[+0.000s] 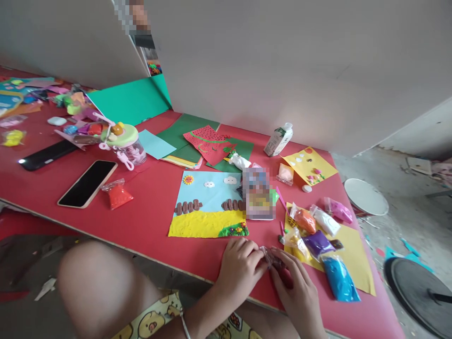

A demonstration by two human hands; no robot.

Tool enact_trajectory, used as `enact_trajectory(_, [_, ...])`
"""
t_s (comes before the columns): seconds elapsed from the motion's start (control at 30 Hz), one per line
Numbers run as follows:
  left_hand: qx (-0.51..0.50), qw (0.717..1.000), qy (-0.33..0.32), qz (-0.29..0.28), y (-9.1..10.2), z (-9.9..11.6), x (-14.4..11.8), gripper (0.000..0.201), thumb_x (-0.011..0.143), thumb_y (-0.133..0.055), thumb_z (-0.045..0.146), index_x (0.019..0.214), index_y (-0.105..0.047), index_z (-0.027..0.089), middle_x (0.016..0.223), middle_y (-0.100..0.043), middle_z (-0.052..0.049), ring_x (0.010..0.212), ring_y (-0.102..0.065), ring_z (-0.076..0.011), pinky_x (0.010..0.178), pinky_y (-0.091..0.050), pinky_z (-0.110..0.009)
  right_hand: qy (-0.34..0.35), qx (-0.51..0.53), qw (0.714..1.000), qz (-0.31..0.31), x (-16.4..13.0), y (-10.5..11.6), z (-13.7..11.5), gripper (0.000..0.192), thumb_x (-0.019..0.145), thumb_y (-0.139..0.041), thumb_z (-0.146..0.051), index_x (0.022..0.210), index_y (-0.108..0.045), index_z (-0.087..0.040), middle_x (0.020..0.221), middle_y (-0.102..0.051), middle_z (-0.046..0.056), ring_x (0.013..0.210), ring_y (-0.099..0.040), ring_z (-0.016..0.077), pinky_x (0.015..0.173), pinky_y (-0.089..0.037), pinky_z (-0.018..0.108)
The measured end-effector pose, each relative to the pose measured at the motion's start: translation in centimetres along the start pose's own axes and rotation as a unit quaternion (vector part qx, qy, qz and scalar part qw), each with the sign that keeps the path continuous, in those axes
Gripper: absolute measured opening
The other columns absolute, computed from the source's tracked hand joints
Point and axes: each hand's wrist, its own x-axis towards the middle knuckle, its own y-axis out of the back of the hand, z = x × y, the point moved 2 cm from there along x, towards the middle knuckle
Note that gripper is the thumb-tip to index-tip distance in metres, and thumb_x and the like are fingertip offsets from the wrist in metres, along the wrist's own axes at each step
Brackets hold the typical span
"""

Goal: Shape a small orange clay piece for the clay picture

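At the table's front edge, my left hand (242, 263) and my right hand (296, 287) meet, their fingers closed on a small clear plastic bag (270, 256). What is inside the bag is hard to make out behind the fingers. Just beyond them lies a clay picture (201, 223) with a sun, clouds, brown fences, a yellow field and a flowered green corner. A phone or card with a blurred picture (259, 195) covers its right side. Right of my hands are bagged clays: orange (305, 221), white (325, 221), pink (339, 210), yellow (298, 247), purple (318, 244) and blue (341, 278).
The red table (148, 226) holds a bag of red clay (118, 194), a black-screened phone (88, 183), a green-lidded jar (125, 146), a watermelon picture (208, 143), a carton (278, 140) and a yellow flower picture (307, 165). A round stool (367, 195) stands off the right edge.
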Motion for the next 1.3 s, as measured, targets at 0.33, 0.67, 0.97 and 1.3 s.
enact_trajectory(0.33, [-0.014,1.0,-0.019,-0.015,0.0,-0.3,0.0,0.012,0.082,-0.068,0.02,0.093,-0.064,0.02,0.079,-0.063,0.0,0.076,-0.057,-0.0153,0.069,-0.041,-0.032,0.0,-0.003,1.0,-0.001,0.8,0.5,-0.6,0.021,0.092,-0.047,-0.027,0.111,-0.056,-0.022,0.096,-0.072,0.006,0.078,-0.071,0.0189,0.066,-0.06,0.029])
enact_trajectory(0.67, [0.012,0.999,-0.022,-0.045,0.0,-0.3,0.0,0.018,0.082,-0.066,0.018,0.099,-0.06,0.017,0.084,-0.064,-0.001,0.077,-0.058,-0.0174,0.069,-0.042,-0.033,0.043,0.0,0.999,-0.014,1.0,0.5,-0.4,0.025,0.09,-0.047,-0.02,0.113,-0.055,-0.022,0.097,-0.071,0.005,0.084,-0.07,0.0176,0.072,-0.059,0.029])
enact_trajectory(0.97, [0.003,0.999,-0.022,-0.03,-0.2,-0.6,0.0,0.013,0.084,-0.064,0.018,0.096,-0.06,0.018,0.081,-0.064,-0.002,0.076,-0.059,-0.0199,0.067,-0.042,-0.034,0.042,-0.067,0.991,0.109,2.8,3.0,0.7,0.026,0.087,-0.049,-0.013,0.112,-0.058,-0.02,0.1,-0.069,0.01,0.093,-0.064,0.0222,0.075,-0.053,0.034])
enact_trajectory(1.3, [-0.067,0.997,-0.025,0.035,0.9,-0.5,-0.2,0.018,0.083,-0.05,0.002,0.09,-0.052,0.018,0.08,-0.063,-0.002,0.078,-0.059,-0.0166,0.073,-0.048,-0.03,-0.088,-0.204,0.971,-0.093,10.6,3.9,9.4,0.043,0.08,-0.056,-0.042,0.117,-0.059,-0.019,0.115,-0.066,0.015,0.107,-0.059,0.035,0.085,-0.049,0.049])
